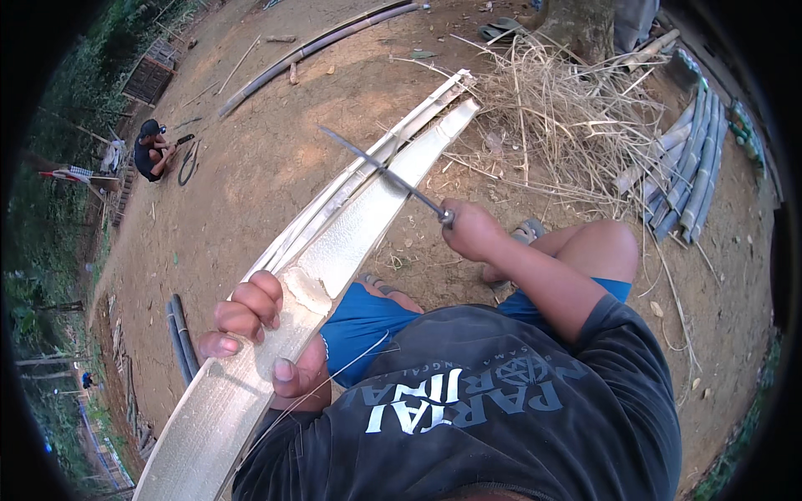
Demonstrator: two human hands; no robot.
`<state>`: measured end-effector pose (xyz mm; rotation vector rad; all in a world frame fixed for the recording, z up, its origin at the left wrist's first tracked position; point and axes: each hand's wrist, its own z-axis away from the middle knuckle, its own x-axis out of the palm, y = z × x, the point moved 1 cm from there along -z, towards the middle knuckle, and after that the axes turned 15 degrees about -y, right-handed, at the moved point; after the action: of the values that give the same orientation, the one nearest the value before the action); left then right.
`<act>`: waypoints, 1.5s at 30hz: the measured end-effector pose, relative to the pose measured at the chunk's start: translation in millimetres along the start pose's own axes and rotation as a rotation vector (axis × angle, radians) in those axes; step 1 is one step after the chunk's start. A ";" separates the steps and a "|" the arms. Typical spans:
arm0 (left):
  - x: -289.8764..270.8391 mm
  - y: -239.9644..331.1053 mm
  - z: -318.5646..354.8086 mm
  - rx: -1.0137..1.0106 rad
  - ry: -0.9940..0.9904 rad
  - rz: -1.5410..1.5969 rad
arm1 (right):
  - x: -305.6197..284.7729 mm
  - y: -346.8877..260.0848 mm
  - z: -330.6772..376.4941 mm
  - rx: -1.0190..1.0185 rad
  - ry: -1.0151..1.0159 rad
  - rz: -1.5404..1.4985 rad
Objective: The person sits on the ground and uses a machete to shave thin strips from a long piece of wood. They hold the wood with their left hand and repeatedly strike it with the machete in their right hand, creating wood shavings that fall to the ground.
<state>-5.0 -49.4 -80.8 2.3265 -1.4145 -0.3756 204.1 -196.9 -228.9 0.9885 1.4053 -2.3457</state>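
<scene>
A long split bamboo length (355, 225), pale on its inner face, runs from the lower left up to the upper middle. My left hand (246, 313) is closed around it near a node, with fingers over one edge and the thumb on the other. In my right hand (473, 234), a long, narrow-bladed knife (355, 150) is gripped by its handle, which my fingers mostly hide. The blade lies crosswise at the bamboo's far half, its tip sticking out past the left edge. Along that edge, thin bamboo strips (334, 196) lie close beside the wider piece.
A heap of bamboo shavings (568, 125) lies on the dirt ground beside a tree trunk (578, 29). Several bamboo poles (689, 175) are stacked at right. Long bamboo pieces (309, 52) lie farther ahead. Another person (150, 154) crouches at far left, holding a dark blade.
</scene>
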 end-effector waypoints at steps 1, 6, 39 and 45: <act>3.2 -2.7 -1.3 -0.013 0.023 -0.003 | -12.5 21.9 -10.5 0.158 0.045 -0.008; -21.7 3.0 7.9 -0.003 0.072 0.004 | 9.7 -72.2 32.5 -0.211 -0.049 0.010; -48.5 4.1 0.2 0.094 0.089 0.099 | -35.5 34.8 -46.4 0.225 -0.065 0.080; -85.5 54.8 -75.1 0.087 0.077 0.092 | -9.1 -79.0 -3.3 -0.215 -0.058 -0.081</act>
<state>-55.3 18.2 13.3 2.3071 -1.5213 -0.1998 171.9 -154.9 -169.4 0.8128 1.6612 -2.1992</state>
